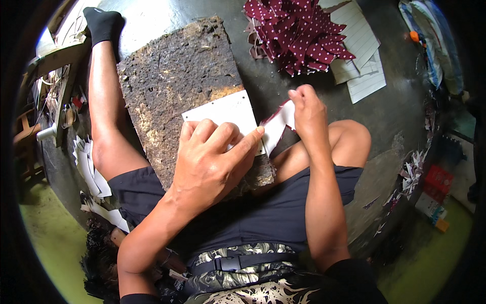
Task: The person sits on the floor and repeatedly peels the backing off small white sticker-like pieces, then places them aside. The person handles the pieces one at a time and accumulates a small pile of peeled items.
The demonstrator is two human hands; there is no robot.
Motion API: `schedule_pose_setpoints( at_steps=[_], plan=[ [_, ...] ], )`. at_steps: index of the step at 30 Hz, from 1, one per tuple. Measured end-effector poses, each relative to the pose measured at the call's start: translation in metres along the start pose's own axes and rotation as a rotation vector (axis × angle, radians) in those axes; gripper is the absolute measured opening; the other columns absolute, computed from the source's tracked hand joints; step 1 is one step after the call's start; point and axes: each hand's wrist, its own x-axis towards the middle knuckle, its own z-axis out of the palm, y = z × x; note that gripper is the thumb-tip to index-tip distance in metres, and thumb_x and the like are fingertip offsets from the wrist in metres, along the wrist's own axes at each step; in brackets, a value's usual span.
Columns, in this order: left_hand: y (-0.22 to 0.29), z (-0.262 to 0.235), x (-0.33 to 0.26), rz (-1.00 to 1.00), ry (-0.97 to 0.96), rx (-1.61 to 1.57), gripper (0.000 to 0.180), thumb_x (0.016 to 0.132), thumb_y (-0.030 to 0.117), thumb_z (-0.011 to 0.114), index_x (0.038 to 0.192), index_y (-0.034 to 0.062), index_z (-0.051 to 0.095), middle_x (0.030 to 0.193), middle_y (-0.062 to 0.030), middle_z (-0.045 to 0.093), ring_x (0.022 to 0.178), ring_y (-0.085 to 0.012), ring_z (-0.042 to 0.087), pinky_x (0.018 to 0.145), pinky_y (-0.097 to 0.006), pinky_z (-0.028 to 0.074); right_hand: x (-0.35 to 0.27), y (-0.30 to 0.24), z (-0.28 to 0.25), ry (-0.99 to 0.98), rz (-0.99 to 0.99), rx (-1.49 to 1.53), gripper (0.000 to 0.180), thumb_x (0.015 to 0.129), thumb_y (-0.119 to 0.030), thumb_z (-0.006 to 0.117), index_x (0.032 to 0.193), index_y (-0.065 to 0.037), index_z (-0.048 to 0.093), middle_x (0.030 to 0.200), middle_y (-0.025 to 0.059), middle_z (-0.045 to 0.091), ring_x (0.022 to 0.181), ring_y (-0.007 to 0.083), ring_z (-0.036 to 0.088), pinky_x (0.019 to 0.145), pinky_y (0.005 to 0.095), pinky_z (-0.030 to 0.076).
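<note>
My left hand (212,157) presses a flat white card (225,111) with small dark holes near its corners onto a rough, worn board (177,71). Its fingers are curled over the card's near edge, and the thumb reaches to the right side. At the card's right edge, a strip of cloth (276,129) with a white back and a maroon edge sticks out past the board. My right hand (310,114) pinches the far end of that strip, its fingers closed. Whether the cloth runs under the card is hidden.
Beyond the board lies a heap of maroon, white-dotted cloth pieces (298,35), beside lined paper sheets (357,45). White scraps (93,167) lie by my left leg (106,96). More scraps (414,167) and a red packet (438,181) are at the right. A wooden frame (61,96) stands far left.
</note>
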Motion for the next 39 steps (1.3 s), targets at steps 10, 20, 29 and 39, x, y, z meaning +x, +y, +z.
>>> schedule_pose_setpoints(
  at_steps=[10, 20, 29, 39],
  plan=[
    [0.001, 0.014, -0.006, -0.023, 0.135, -0.034, 0.038, 0.095, 0.022, 0.089, 0.134, 0.023, 0.086, 0.093, -0.0014, 0.06, 0.089, -0.0233, 0.059, 0.085, -0.044, 0.044, 0.069, -0.063, -0.172, 0.847, -0.388, 0.169, 0.029, 0.114, -0.028, 0.081, 0.11, 0.0, 0.076, 0.1, 0.0045, 0.078, 0.088, 0.012, 0.065, 0.079, 0.0312, 0.056],
    [-0.002, 0.014, -0.011, -0.011, 0.133, -0.044, 0.038, 0.099, 0.025, 0.086, 0.137, 0.0231, 0.084, 0.095, -0.0041, 0.062, 0.092, -0.026, 0.061, 0.087, -0.046, 0.046, 0.117, -0.051, -0.034, 0.432, -0.9, -0.199, 0.021, 0.097, -0.023, 0.092, 0.108, -0.008, 0.082, 0.119, 0.0107, 0.081, 0.119, 0.0364, 0.073, 0.113, 0.0514, 0.05],
    [-0.016, -0.02, -0.033, -0.009, 0.181, -0.265, 0.034, 0.093, 0.016, 0.085, 0.126, 0.0133, 0.081, 0.109, -0.0031, 0.074, 0.107, -0.0251, 0.069, 0.098, -0.045, 0.05, 0.038, -0.011, -0.041, 0.3, -0.606, -0.083, 0.023, 0.108, -0.012, 0.082, 0.129, -0.003, 0.08, 0.145, 0.0156, 0.077, 0.144, 0.0355, 0.067, 0.125, 0.0475, 0.049],
    [-0.263, -0.154, -0.303, -1.257, 0.267, 0.41, 0.039, 0.1, 0.029, 0.086, 0.132, 0.0064, 0.083, 0.13, -0.0214, 0.082, 0.118, -0.0398, 0.079, 0.107, -0.051, 0.059, -0.037, 0.024, -0.057, 0.098, -0.327, -0.036, 0.023, 0.113, -0.005, 0.073, 0.134, 0.002, 0.076, 0.151, 0.0168, 0.073, 0.129, 0.0297, 0.073, 0.107, 0.04, 0.06]
  ],
)
